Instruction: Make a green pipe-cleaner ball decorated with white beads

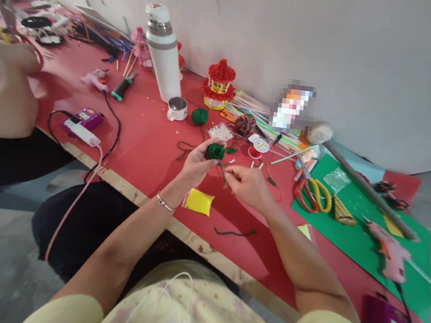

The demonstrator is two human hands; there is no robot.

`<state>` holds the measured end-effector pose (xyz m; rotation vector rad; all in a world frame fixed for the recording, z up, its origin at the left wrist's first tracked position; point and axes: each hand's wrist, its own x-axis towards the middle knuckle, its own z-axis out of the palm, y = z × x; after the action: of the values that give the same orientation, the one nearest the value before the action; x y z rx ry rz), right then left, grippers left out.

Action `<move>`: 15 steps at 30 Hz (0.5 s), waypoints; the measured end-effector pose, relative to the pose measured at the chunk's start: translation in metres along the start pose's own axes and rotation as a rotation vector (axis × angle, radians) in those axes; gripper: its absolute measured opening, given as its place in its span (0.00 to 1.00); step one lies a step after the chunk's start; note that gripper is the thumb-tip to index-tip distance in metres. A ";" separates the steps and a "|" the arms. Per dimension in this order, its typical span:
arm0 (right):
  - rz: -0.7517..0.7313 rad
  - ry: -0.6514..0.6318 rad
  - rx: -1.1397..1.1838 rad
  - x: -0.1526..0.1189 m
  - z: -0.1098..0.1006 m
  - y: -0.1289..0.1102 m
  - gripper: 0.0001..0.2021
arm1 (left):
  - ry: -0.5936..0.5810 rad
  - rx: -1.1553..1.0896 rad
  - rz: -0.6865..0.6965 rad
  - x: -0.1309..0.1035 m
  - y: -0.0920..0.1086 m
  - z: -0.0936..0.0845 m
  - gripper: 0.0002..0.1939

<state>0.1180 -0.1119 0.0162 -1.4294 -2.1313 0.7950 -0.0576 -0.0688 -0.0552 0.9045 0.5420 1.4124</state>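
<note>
My left hand [197,162] is closed around a small dark green yarn piece [215,151], which shows between thumb and fingers. A thin green strand runs from it toward my right hand [242,181], whose thumb and forefinger pinch the strand's end. Whether that hand also holds a small tool is too fine to tell. Behind them lie a green yarn ball [199,116], a heap of white beads [220,132] and a multicoloured yarn ball [245,125]. A yellow packet [199,202] rests below my left hand, and a loose green yarn length [235,232] lies nearer the table edge.
A white thermos [164,58] and its steel cup [177,108] stand behind. Scissors [314,195], a pink glue gun [387,251] and a stick [373,188] lie on green sheet at right. At left, another person's hand [17,69] holds scissors near a power strip [81,129].
</note>
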 end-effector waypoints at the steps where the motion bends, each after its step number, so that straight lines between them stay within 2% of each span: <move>1: 0.001 0.005 0.010 0.000 0.001 0.001 0.11 | 0.001 -0.009 -0.008 0.000 0.001 0.002 0.31; 5: -0.008 0.002 0.017 0.002 0.003 0.005 0.11 | -0.005 -0.096 -0.088 -0.003 0.010 0.006 0.29; 9: -0.012 0.003 -0.001 0.003 0.003 0.006 0.11 | 0.029 -0.173 -0.183 -0.004 0.018 0.007 0.21; 15: -0.013 0.012 -0.004 0.004 0.004 0.007 0.11 | 0.057 -0.180 -0.200 -0.003 0.019 0.009 0.18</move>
<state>0.1190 -0.1072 0.0086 -1.4170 -2.1321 0.7765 -0.0624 -0.0752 -0.0360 0.6495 0.5236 1.2854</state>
